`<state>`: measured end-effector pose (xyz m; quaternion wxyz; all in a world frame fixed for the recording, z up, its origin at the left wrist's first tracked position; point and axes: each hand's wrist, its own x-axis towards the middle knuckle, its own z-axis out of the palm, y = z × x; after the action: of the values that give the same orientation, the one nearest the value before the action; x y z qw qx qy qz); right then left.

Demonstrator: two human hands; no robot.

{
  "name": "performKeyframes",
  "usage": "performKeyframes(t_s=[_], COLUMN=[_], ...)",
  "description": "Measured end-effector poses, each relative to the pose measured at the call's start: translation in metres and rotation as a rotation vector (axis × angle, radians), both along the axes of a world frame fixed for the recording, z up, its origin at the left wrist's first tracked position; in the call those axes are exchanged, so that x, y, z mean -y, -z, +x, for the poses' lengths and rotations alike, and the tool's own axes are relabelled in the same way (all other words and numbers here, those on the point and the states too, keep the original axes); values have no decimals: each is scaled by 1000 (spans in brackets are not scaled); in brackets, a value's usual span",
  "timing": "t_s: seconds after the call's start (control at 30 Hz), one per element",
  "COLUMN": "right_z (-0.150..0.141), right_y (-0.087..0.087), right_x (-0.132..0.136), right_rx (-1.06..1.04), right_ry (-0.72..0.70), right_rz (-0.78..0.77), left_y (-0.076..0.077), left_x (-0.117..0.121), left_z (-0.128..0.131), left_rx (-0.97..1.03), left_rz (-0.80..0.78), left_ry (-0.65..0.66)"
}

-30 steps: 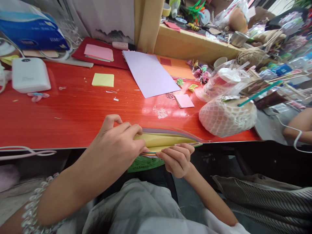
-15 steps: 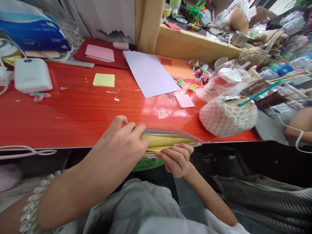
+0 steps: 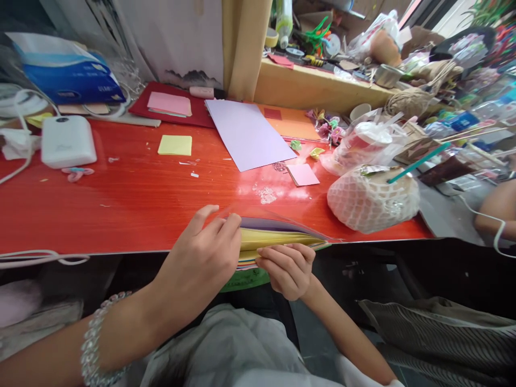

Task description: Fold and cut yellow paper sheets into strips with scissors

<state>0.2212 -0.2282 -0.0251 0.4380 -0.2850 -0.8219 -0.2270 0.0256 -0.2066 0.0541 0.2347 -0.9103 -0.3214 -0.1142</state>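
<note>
A stack of coloured paper [image 3: 278, 235] in a clear sleeve with a green lower part [image 3: 248, 279] rests against the table's front edge. Yellow and purple sheets show at its mouth, with several thin coloured edges below. My left hand [image 3: 207, 250] is closed on the left side of the stack, its thumb and fingertips partly hidden behind the knuckles. With fingers curled, my right hand [image 3: 288, 269] grips the near edge of the stack. Beyond them on the red table [image 3: 133, 199] lie a large lilac sheet [image 3: 250, 134], a small yellow sheet [image 3: 174, 145] and small pink squares [image 3: 303, 174].
A netted coconut [image 3: 373, 199] with a teal straw stands at the right, beside a bagged cup [image 3: 374, 140]. At left are a white power bank [image 3: 68, 141] and a blue tissue pack [image 3: 70, 75]. Another person's arm [image 3: 497, 215] shows at far right.
The view has tilted up slightly, so the table sits lower in the picture. My left hand has shifted a little along the sleeve's opening; my right hand keeps its grip.
</note>
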Motion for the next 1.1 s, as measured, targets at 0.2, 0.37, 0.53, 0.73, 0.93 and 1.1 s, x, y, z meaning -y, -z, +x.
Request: performKeyframes(t_s=[0.2,0.37,0.53,0.73,0.93,1.1], right_z=[-3,-5,-3,0,1,3], right_y=[-5,-11,-18,-21,-7,-12], right_x=[-2,-1,1,-1,0,1], right_rx=[25,29,70,112,160,92], right_ry=[5,3,45,91,70,99], right_rz=[-14,-57,-114,-185,-122,-145], left_y=[2,4,4,-9,-10,-9], left_x=[2,5,3,-1,-6,-8], left_z=[-2,-3,-3,-6,-1,6], left_rx=[51,98,122,68,-38,63], left_rz=[-20,1,67,28,-23,68], left_ry=[10,41,22,37,88,114])
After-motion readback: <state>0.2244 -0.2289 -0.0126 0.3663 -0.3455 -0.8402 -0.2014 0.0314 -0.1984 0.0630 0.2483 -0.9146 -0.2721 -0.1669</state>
